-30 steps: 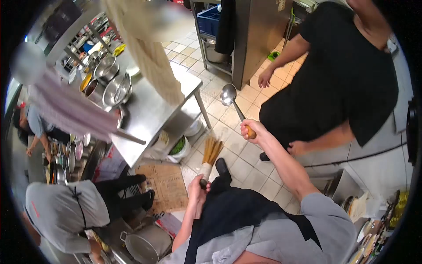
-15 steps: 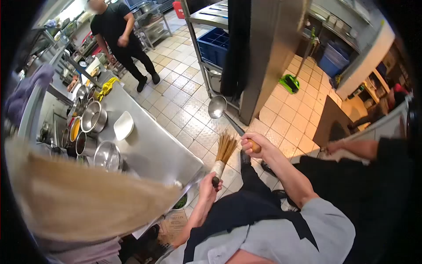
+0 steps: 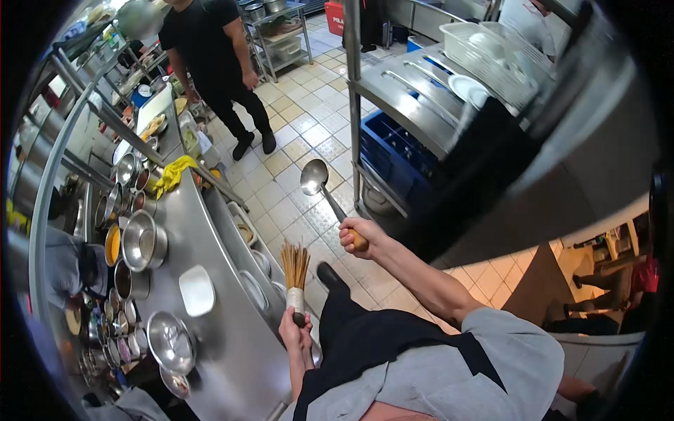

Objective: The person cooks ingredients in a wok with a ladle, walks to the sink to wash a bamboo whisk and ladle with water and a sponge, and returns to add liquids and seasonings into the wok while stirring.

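My right hand (image 3: 363, 237) is closed round the wooden grip of a steel ladle (image 3: 314, 178), whose round bowl points away from me over the tiled floor. In my left hand (image 3: 296, 335) is a bamboo wok brush (image 3: 295, 270), its bristles up and pale wrapping round its middle. The brush is close to the right edge of a steel counter (image 3: 228, 330). On that counter lie a white square dish (image 3: 197, 290), a steel mixing bowl (image 3: 144, 241) and a shiny steel bowl (image 3: 171, 342).
Ahead stands a person in black (image 3: 203, 52). To the right, a metal rack (image 3: 393, 88) holds a blue crate (image 3: 397, 151) and a white basket (image 3: 477, 52). A yellow cloth (image 3: 173, 174) hangs at the counter's far end. Plates (image 3: 253, 289) sit on a shelf beneath.
I have stepped forward and my view has shifted along the counter. The ladle and brush have moved with me, still held. The blurred tan shape at left is gone from view.
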Tool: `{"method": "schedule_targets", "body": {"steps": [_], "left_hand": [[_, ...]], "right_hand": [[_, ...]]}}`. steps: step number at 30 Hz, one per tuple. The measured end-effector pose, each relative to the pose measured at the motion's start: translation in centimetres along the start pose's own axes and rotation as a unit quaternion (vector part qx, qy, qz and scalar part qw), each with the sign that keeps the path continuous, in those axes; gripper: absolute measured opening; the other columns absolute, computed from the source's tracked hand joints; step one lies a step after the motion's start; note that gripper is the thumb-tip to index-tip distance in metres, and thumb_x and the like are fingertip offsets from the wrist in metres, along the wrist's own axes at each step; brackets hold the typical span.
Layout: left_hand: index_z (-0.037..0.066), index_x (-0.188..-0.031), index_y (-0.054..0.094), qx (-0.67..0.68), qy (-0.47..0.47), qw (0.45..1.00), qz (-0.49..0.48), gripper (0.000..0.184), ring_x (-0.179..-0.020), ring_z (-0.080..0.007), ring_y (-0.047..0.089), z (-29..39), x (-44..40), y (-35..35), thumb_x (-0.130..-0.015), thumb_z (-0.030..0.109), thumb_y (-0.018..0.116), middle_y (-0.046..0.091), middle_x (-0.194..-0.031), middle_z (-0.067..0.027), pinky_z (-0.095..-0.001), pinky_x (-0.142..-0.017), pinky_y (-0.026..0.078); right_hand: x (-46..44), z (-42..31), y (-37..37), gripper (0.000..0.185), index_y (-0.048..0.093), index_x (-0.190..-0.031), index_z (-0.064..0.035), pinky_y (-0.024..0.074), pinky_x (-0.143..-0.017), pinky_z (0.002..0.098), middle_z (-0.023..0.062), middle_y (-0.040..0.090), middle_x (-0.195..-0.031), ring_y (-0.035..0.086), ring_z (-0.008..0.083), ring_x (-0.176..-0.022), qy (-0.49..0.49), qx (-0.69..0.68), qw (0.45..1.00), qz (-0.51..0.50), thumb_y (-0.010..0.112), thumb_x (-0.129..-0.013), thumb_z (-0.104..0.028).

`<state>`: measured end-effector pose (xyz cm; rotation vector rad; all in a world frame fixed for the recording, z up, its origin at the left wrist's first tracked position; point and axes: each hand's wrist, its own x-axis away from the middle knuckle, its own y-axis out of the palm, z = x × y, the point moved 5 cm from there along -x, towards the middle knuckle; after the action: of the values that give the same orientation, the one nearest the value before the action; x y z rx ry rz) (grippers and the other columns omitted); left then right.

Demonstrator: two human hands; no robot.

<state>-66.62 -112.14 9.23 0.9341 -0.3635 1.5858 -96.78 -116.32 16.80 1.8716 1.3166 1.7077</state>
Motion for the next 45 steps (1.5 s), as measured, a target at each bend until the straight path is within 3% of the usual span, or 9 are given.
{"method": "schedule_targets", "body": {"steps": [6,10,14,18,19,22,27,37,45], "left_hand": [[0.005,-0.097,0.056,-0.028,0.021,0.999,-0.018,0.017,-0.051,-0.0178,0.057,9.8,-11.6,10.7,-0.091,0.021,0.058,0.056,-0.067,-0.0088,-0.0275,-0.041,0.044],[0.004,-0.099,0.056,-0.139,0.033,0.985,-0.1,0.016,-0.048,-0.0134,0.055,19.2,-20.2,21.5,-0.092,0.017,0.056,0.056,-0.063,-0.007,-0.0231,-0.04,0.043],[-0.001,-0.115,0.056,-0.204,0.074,0.961,-0.17,0.029,-0.048,-0.0117,0.053,26.9,-28.6,34.3,-0.092,0.017,0.056,0.056,-0.064,-0.0058,-0.0227,-0.04,0.042],[-0.001,-0.116,0.056,-0.197,0.083,0.948,-0.236,0.03,-0.049,-0.0119,0.053,31.3,-36.1,47.7,-0.092,0.016,0.055,0.057,-0.065,-0.0062,-0.0228,-0.04,0.042],[-0.001,-0.116,0.056,-0.195,0.077,0.947,-0.242,0.03,-0.049,-0.012,0.053,32.1,-37.7,50.8,-0.092,0.016,0.055,0.057,-0.065,-0.0063,-0.023,-0.04,0.042],[-0.001,-0.107,0.057,-0.205,0.056,0.949,-0.233,0.026,-0.049,-0.0139,0.054,33.7,-43.2,58.3,-0.091,0.019,0.055,0.057,-0.065,-0.0083,-0.0245,-0.04,0.041],[0.001,-0.098,0.055,-0.24,0.002,0.95,-0.198,0.024,-0.048,-0.0169,0.054,35.7,-51.6,70.2,-0.088,0.023,0.058,0.057,-0.065,-0.0119,-0.0264,-0.04,0.041],[0.003,-0.099,0.055,-0.273,-0.021,0.944,-0.183,0.028,-0.047,-0.016,0.053,39.8,-64.9,90.6,-0.087,0.027,0.06,0.057,-0.065,-0.0103,-0.0253,-0.041,0.041],[0.003,-0.1,0.054,-0.341,-0.004,0.904,-0.257,0.028,-0.048,-0.0151,0.053,41.3,-74.1,113.0,-0.089,0.029,0.057,0.058,-0.065,-0.0107,-0.025,-0.042,0.041]], "right_hand": [[-11.3,-10.6,4.6,0.013,0.045,-0.075,-0.0108,0.0366,-0.04,0.0243,-0.0026,0.047,-0.061,0.045,0.0072,-0.046,-0.023,0.004,1.0,0.012,0.054,-0.084,-0.007],[-15.2,-17.7,7.8,0.012,0.043,-0.085,-0.0109,0.0376,-0.041,0.0255,0.0,0.048,-0.065,0.046,0.009,-0.048,-0.075,0.006,0.996,0.053,0.054,-0.084,-0.005],[-16.5,-24.1,10.5,0.018,0.04,-0.092,-0.0121,0.0382,-0.04,0.0264,0.0013,0.048,-0.067,0.047,0.0097,-0.048,-0.141,0.042,0.984,0.098,0.053,-0.084,-0.004],[-18.1,-30.5,11.1,0.041,0.043,-0.124,-0.0102,0.039,-0.036,0.027,0.0007,0.045,-0.066,0.045,0.0096,-0.045,-0.192,0.089,0.97,0.123,0.052,-0.085,-0.002],[-18.8,-32.0,10.9,0.064,0.031,-0.144,-0.0121,0.0402,-0.035,0.0271,0.0013,0.046,-0.065,0.046,0.01,-0.044,-0.2,0.111,0.963,0.14,0.052,-0.085,-0.001],[-21.5,-37.1,10.4,0.075,0.019,-0.151,-0.013,0.0404,-0.036,0.0267,0.0021,0.047,-0.065,0.047,0.0101,-0.044,-0.244,0.129,0.947,0.162,0.052,-0.085,0.0],[-24.5,-46.3,10.6,0.067,0.035,-0.145,-0.0094,0.0389,-0.037,0.0257,0.0018,0.049,-0.062,0.048,0.0109,-0.041,-0.303,0.058,0.921,0.239,0.052,-0.081,0.003],[-31.2,-68.5,9.4,0.072,0.032,-0.147,-0.0078,0.0374,-0.036,0.0255,0.0022,0.05,-0.062,0.046,0.0101,-0.041,-0.35,0.041,0.88,0.319,0.053,-0.079,0.002],[-35.9,-88.4,8.3,0.07,0.032,-0.146,-0.0074,0.0377,-0.036,0.0255,0.0018,0.048,-0.062,0.047,0.0097,-0.041,-0.367,0.019,0.867,0.337,0.053,-0.08,0.003]]}}
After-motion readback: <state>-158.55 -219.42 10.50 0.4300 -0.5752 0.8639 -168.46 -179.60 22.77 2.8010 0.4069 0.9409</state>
